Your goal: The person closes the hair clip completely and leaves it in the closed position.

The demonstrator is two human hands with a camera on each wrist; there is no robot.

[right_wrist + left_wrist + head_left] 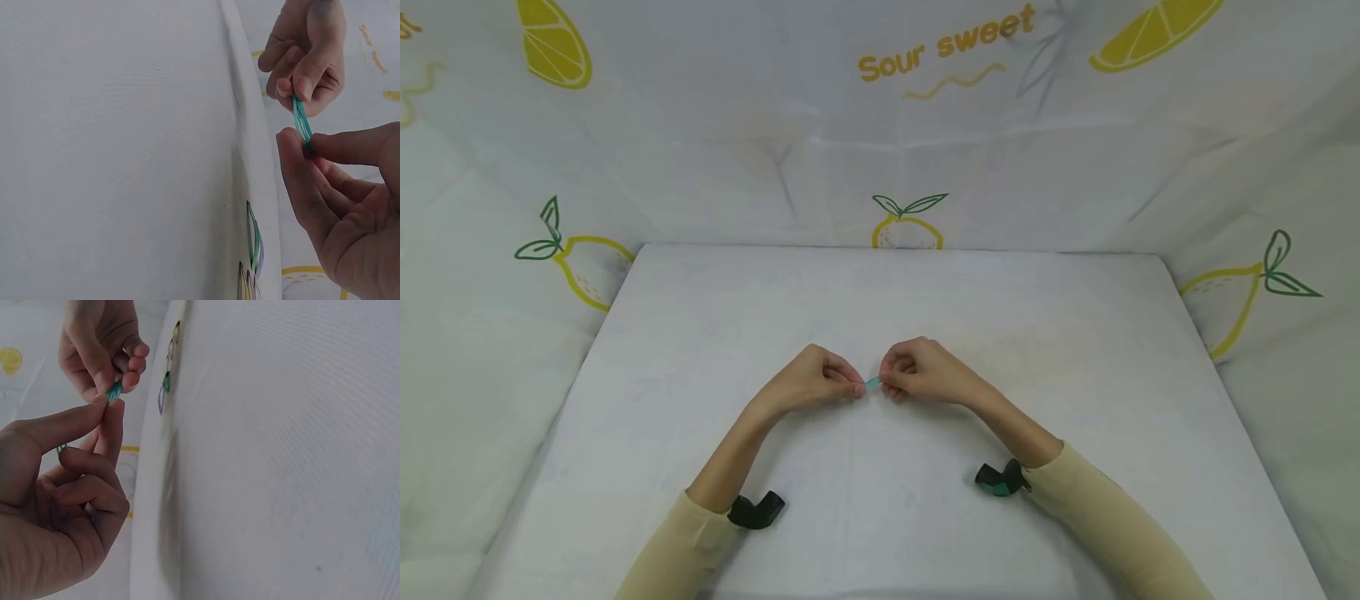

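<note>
Between the two hands runs a short teal looped band (302, 122) made of several thin strands. My left hand (811, 380) pinches its one end between thumb and forefinger. With thumb and fingertips my right hand (931, 372) grips the opposite end, leaving a small gap between the hands. In the left wrist view most of the band is hidden by the fingers. A small green piece (61, 449) shows behind the left thumb. The hands are near the middle of the white table (715, 300).
Several thin coloured loops, among them a green loop (253, 236), appear along the table surface in both wrist views; I cannot make them out in the head view. A black camera mount (757, 510) is at the left wrist, another black mount (1000, 479) at the right. Lemon-printed cloth (715, 183) surrounds the table.
</note>
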